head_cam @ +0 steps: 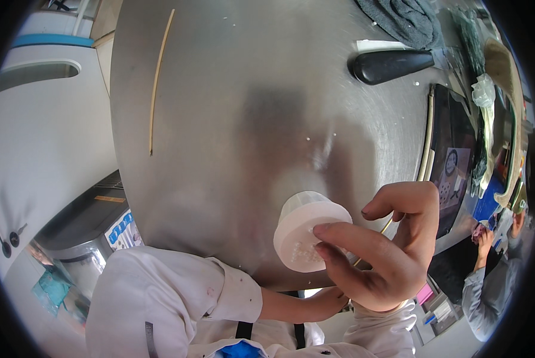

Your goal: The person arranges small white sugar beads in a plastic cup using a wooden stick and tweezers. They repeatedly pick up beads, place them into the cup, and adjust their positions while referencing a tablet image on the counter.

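A translucent white plastic cup [296, 221] is tilted with its mouth towards me over the near part of the steel tabletop [213, 134]. Small white beads [305, 253] lie inside it. My right hand [379, 250] reaches over the cup from the right, thumb and one finger at the beads, the other fingers curled; whether it pinches anything is unclear. From the left, my left forearm [299, 306] passes below the cup, and the left hand is hidden behind the right one. A thin stick [386, 226] shows partly behind my right fingers.
Another thin stick [160, 80] lies at the left. A dark handle-like object [393, 66], a grey towel [406, 22] and a black panel [451, 156] are at the right. Loose white beads dot the tabletop. Beyond the right side, a co-worker's hand [484, 241] holds something purplish.
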The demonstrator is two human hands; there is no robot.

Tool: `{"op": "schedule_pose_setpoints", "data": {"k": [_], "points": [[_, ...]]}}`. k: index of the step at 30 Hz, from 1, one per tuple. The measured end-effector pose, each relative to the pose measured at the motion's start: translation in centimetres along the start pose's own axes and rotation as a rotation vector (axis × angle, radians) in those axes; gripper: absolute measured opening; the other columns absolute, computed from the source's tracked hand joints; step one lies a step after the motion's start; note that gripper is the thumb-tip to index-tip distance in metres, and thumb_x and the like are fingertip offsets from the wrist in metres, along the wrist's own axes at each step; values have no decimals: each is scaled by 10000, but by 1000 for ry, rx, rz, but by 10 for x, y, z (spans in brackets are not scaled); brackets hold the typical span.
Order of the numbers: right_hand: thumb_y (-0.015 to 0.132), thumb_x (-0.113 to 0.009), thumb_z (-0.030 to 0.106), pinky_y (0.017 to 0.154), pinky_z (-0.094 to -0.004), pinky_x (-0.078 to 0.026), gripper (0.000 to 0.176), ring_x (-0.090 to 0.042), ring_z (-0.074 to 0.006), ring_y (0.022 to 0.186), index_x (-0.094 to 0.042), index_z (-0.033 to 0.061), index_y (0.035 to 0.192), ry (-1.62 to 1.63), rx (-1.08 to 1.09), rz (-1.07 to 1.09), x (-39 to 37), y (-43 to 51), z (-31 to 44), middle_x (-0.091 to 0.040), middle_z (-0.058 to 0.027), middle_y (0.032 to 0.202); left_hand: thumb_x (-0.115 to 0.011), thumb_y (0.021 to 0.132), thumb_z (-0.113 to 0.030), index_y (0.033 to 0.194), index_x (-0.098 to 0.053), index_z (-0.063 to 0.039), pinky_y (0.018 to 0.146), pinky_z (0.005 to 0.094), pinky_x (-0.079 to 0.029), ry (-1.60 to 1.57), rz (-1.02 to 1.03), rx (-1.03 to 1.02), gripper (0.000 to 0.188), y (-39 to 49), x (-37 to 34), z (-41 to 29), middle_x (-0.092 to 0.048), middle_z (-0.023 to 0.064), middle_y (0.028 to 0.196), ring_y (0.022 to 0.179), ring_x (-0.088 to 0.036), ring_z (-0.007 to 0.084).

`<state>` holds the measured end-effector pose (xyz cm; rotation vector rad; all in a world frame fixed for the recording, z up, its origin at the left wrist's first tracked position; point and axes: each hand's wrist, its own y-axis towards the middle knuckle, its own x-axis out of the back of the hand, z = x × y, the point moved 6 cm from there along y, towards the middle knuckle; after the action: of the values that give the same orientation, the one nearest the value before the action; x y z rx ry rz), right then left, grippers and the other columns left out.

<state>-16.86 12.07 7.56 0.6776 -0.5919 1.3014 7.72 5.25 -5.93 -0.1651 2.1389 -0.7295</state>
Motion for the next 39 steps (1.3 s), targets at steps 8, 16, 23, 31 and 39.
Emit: {"op": "schedule_pose_setpoints", "data": {"k": [8, 16, 23, 31, 39], "points": [[423, -597, 158, 575, -252, -296, 258, -367, -159, 658, -681, 124, 664, 41, -89, -124, 8, -3, -4, -389, -59, 768, -294, 897, -300, 752, -526, 31, 604, 369, -378, 82, 135, 256, 429, 1, 5, 2, -506, 116, 641, 600, -472, 202], [544, -624, 195, 550, -251, -267, 228, -354, -156, 658, -640, 134, 763, -77, -25, -192, 28, -24, -4, -371, -62, 801, -342, 878, -323, 719, -533, 28, 579, 354, -383, 2, -5, 177, 430, -20, 15, -28, -508, 114, 619, 592, -477, 201], [765, -401, 79, 677, -327, -281, 271, -344, -219, 775, -503, 41, 1013, -69, 26, -714, 89, -121, -10, -377, -133, 880, -308, 922, -411, 530, -396, -78, 430, 243, -298, -245, 304, 246, 521, -23, 3, -57, -420, 8, 466, 432, -367, 91], [795, -480, 138, 623, -260, -307, 195, -400, -174, 768, -559, 115, 972, -145, -351, -810, 92, -203, -23, -419, -60, 842, -252, 939, -383, 656, -448, -48, 607, 264, -437, -367, 312, 213, 481, -11, -1, -70, -492, 39, 587, 571, -508, 129], [796, -482, 118, 617, -257, -304, 187, -372, -163, 715, -514, 45, 965, -77, -386, -921, 78, -217, -17, -394, -69, 803, -241, 941, -384, 625, -438, -66, 551, 245, -400, -279, 312, 182, 490, -14, 3, -68, -466, 22, 544, 519, -456, 113]]}}
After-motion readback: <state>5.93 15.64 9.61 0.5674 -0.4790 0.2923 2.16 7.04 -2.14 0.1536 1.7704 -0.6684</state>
